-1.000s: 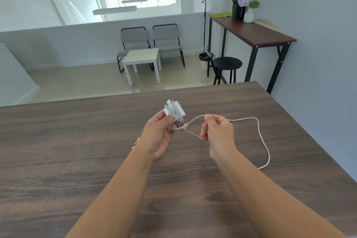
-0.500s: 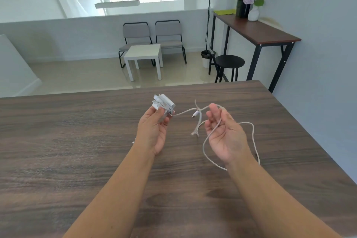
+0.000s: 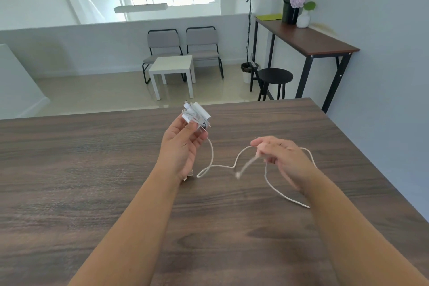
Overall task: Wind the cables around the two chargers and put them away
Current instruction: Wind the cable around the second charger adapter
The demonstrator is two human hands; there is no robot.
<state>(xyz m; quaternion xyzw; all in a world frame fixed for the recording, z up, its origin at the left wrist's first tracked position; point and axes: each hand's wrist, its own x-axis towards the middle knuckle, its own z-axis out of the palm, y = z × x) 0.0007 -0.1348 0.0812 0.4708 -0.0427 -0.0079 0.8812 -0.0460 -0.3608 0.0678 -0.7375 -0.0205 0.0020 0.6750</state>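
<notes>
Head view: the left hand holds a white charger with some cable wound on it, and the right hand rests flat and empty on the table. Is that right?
Not quite. The right hand is not flat and empty: the head view shows it raised over the wooden table, pinching the loose white cable. The rest stands: the left hand holds the white charger, partly wound.

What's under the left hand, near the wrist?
Under the left hand, a small pale bit pokes out at the wrist on the wood table, beside the loose cable loop. The hand covers the rest, so it can't be identified.
</notes>
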